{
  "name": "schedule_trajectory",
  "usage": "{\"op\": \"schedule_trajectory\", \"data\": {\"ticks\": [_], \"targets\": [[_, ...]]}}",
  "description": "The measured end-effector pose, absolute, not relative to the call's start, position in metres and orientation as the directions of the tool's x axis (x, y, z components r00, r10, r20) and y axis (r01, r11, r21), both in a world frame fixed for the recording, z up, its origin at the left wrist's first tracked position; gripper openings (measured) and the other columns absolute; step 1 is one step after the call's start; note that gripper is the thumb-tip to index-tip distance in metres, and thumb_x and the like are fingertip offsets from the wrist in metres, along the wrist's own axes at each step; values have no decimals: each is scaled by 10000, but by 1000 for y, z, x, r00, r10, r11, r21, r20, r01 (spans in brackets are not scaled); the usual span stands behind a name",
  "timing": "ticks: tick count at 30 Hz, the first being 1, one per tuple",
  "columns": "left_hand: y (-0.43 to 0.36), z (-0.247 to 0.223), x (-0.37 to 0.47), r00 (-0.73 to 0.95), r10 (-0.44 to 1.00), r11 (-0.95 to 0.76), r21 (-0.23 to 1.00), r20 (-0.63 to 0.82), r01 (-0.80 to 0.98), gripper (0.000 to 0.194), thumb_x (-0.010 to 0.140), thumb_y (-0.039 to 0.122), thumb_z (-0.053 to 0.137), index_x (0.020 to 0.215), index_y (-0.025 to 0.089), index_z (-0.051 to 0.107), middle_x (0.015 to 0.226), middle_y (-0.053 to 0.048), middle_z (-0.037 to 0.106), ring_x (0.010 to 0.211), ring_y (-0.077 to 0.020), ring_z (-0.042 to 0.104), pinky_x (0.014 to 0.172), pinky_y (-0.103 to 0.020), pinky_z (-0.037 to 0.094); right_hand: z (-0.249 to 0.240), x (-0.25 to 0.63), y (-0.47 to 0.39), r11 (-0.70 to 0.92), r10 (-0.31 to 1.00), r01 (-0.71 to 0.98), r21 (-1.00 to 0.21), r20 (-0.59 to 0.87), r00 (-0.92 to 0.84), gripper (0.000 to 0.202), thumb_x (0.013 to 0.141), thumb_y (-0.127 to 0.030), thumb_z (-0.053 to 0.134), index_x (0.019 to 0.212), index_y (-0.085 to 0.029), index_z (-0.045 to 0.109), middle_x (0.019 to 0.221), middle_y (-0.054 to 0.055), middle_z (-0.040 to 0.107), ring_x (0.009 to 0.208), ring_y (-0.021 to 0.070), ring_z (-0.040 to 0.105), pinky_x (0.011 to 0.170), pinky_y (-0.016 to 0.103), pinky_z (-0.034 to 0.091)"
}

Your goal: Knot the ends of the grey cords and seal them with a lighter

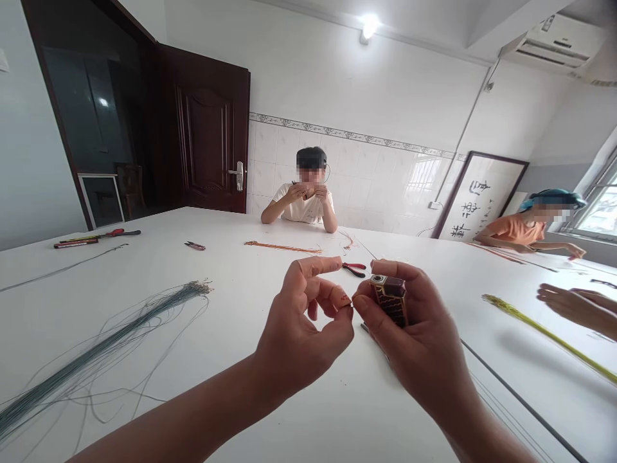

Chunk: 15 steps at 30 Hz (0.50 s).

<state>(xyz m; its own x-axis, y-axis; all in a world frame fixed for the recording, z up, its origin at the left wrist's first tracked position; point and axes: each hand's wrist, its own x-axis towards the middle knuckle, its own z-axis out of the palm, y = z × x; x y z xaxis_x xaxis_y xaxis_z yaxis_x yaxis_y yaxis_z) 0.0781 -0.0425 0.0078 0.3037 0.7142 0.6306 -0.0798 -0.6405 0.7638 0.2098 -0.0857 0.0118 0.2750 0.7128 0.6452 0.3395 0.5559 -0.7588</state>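
Note:
My left hand (308, 321) is pinched, thumb against a fingertip, on something too small to make out. Close beside it, nearly touching at the fingertips, my right hand (419, 328) wraps round a lighter (393, 299) with a dark patterned body and a metal top. The right thumb and index finger extend toward the left fingertips. Both hands are above the white table (231, 411). Red-and-black pliers (355, 269) lie just beyond them, and a thin grey tool (376, 341) is partly hidden under the right hand.
Grey-green cords (139, 325) lie at the left, yellow cords (544, 331) at the right, orange cords (282, 246) ahead. Small snips (195, 245) and more pliers (118, 232) lie farther back. One person (308, 199) sits opposite, another (520, 225) at right; someone's hands (573, 305) reach in.

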Motion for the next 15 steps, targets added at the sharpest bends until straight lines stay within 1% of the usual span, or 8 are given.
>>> {"op": "schedule_trajectory", "data": {"ticks": [5,10,15], "targets": [[-44,5,78,301,694,-666,742,654,-73,440,780,69,579,1099,324,415,711,88,561,686,-95,525,686,-276,420,12,209,-86,561,710,318,-764,642,289,251,794,-254,645,1020,-293,543,707,-38,614,506,70,470,414,157,406],[-43,4,79,286,664,-705,706,691,-70,459,781,54,563,1107,339,412,737,82,546,732,-99,520,705,-279,408,12,209,-86,562,715,304,-770,636,290,265,781,-254,657,1020,-288,545,708,-38,615,522,73,490,441,162,440],[-42,5,79,288,657,-713,698,697,-63,461,773,63,583,1100,338,410,733,89,556,712,-94,522,683,-272,401,13,209,-88,553,735,284,-784,619,278,282,780,-262,660,1031,-291,535,734,-34,622,499,64,477,418,156,424]]}}
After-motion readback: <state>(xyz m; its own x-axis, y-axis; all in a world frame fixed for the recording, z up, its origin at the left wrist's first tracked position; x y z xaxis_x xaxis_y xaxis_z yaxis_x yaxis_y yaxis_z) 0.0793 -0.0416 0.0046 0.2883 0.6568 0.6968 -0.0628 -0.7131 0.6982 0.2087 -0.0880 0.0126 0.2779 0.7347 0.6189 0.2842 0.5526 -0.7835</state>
